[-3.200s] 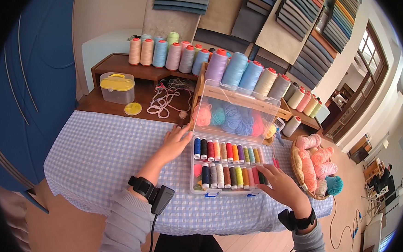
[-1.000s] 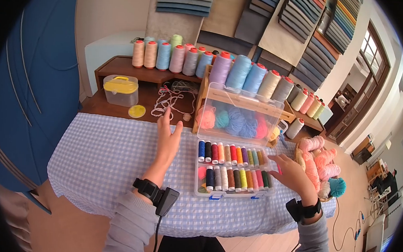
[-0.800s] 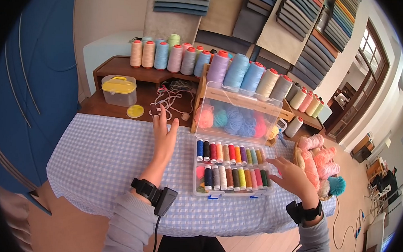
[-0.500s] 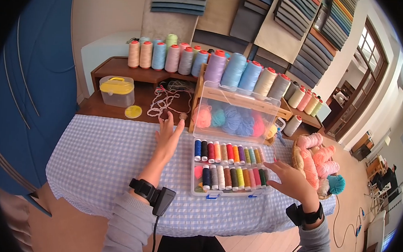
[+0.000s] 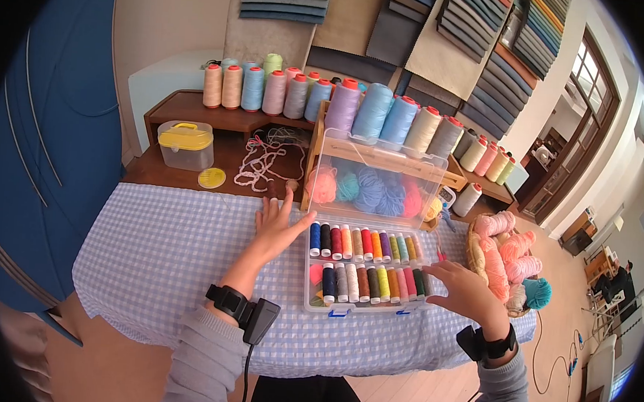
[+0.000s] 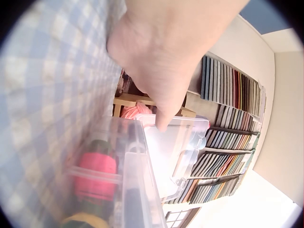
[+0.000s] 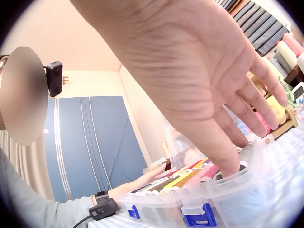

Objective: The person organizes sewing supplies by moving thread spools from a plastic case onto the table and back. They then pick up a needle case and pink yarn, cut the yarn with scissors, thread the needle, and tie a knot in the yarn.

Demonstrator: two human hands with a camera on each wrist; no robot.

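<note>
A clear plastic box (image 5: 317, 308) with a raised lid (image 5: 384, 147) holds two rows of coloured thread spools (image 5: 366, 244). My left hand (image 5: 272, 231) lies with spread fingers over the checked cloth at the box's back left corner. Its thumb points at that corner, near the lid's hinge side. At the box's right end is my right hand (image 5: 468, 291), fingers loosely extended. In the right wrist view its thumb and index tips are right at the two ends of a grey spool (image 7: 247, 153), the last in the front row.
A basket (image 5: 473, 258) of pink and teal yarn stands at the right. Large thread cones (image 5: 377, 112) line the wooden shelf behind the lid. A yellow-lidded tub (image 5: 187, 147) and tangled cord (image 5: 262, 162) sit at the back left. Blue gingham cloth (image 5: 164, 258) covers the table.
My left hand lifted from the box corner into the air, then came back down beside it. My right hand shifted off the front spools to the box's right end.
</note>
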